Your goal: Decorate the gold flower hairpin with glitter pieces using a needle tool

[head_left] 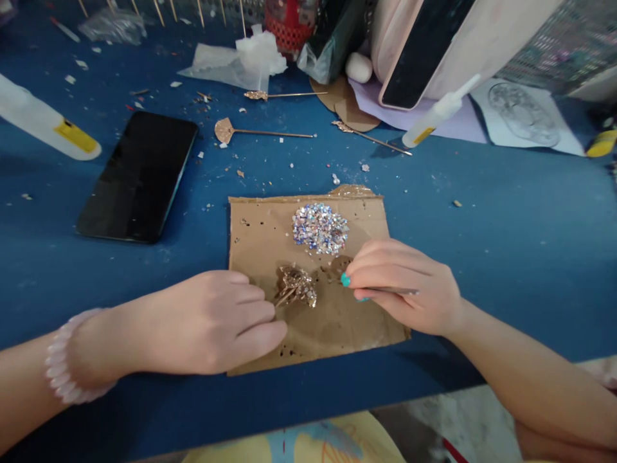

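My left hand (226,321), with a pale beaded bracelet at the wrist, is closed at the left side of a cardboard sheet (337,334). Its fingers grip the thin stem of a gold ornament (299,285), which is set with small shiny stones and lies tilted over the cardboard. My right hand (409,283) pinches a slim metal tool (395,290) between thumb and fingers; its tip is hard to make out. A heap of sparkling rhinestones (320,228) lies on the cardboard, just beyond the ornament. Dark smudges and a brownish patch mark the sheet near my right fingers.
At the left lie a black phone (139,177) and a white glue bottle (53,122). Gold-headed sticks (270,134) lie behind the cardboard among scattered scraps. Another glue bottle (438,116) leans before an upright phone (424,51). Plastic wrap (222,64) sits at the back.
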`<act>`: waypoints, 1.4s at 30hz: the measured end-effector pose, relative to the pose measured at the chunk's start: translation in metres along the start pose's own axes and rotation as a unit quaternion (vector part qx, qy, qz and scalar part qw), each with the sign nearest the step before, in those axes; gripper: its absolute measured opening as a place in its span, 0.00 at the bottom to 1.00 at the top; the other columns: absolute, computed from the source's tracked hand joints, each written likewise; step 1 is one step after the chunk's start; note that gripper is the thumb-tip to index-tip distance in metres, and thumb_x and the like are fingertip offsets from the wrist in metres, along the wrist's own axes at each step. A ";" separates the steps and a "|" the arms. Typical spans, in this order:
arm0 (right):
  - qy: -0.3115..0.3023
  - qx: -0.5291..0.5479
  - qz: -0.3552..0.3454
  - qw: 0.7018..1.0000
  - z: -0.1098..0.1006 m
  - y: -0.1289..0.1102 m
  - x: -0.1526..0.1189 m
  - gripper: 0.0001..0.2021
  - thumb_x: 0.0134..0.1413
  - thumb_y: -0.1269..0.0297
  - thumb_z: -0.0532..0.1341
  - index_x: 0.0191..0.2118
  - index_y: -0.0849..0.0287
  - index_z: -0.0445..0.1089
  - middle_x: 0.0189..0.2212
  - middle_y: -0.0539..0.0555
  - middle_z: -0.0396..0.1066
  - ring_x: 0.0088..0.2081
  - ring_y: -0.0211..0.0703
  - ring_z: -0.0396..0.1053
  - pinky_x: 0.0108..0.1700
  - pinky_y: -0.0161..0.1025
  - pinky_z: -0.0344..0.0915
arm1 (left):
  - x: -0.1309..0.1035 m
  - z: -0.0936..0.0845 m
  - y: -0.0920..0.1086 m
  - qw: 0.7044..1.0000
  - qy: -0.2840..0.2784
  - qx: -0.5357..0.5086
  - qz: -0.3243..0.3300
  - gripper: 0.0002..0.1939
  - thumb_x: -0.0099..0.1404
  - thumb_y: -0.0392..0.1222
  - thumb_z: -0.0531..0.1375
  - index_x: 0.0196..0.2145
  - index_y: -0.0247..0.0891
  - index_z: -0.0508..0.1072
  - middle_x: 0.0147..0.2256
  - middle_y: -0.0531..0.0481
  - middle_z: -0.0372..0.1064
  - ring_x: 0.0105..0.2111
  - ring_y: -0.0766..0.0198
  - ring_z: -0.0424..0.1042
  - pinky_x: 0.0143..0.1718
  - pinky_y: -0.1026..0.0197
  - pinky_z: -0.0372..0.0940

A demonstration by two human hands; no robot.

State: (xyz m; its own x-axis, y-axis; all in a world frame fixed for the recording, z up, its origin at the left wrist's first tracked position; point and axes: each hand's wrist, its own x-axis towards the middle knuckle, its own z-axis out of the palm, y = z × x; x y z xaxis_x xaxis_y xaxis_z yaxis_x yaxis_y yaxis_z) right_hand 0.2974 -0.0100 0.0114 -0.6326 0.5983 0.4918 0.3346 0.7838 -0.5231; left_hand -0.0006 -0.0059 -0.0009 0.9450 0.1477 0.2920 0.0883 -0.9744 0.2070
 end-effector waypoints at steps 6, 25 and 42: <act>0.002 0.000 0.001 1.000 0.000 -0.001 0.000 0.04 0.69 0.68 0.62 0.39 0.59 0.72 0.32 0.53 0.79 0.35 0.38 0.76 0.42 0.38 0.75 | -0.001 0.000 0.000 1.000 -0.003 0.001 -0.002 0.12 0.75 0.31 0.50 0.36 0.38 0.71 0.24 0.53 0.63 0.24 0.62 0.58 0.27 0.55 0.50; 0.016 -0.003 0.003 1.000 0.000 0.002 0.001 0.04 0.69 0.70 0.61 0.40 0.58 0.72 0.32 0.52 0.79 0.34 0.40 0.77 0.41 0.41 0.77 | -0.001 0.000 0.000 1.000 -0.005 0.003 -0.001 0.10 0.73 0.31 0.52 0.37 0.37 0.72 0.24 0.54 0.63 0.24 0.62 0.59 0.25 0.55 0.51; 0.006 -0.013 0.001 1.000 0.000 0.000 0.000 0.05 0.71 0.67 0.60 0.40 0.57 0.72 0.32 0.52 0.79 0.34 0.39 0.77 0.41 0.41 0.77 | -0.002 0.001 0.001 1.000 -0.006 -0.002 -0.008 0.08 0.73 0.32 0.54 0.36 0.38 0.71 0.25 0.54 0.64 0.24 0.63 0.60 0.26 0.56 0.51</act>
State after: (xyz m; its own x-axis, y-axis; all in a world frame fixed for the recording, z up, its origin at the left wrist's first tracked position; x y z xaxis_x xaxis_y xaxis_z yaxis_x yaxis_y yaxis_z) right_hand 0.2968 -0.0101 0.0117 -0.6233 0.6020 0.4991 0.3546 0.7865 -0.5058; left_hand -0.0022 -0.0073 -0.0025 0.9473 0.1620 0.2764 0.1032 -0.9711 0.2152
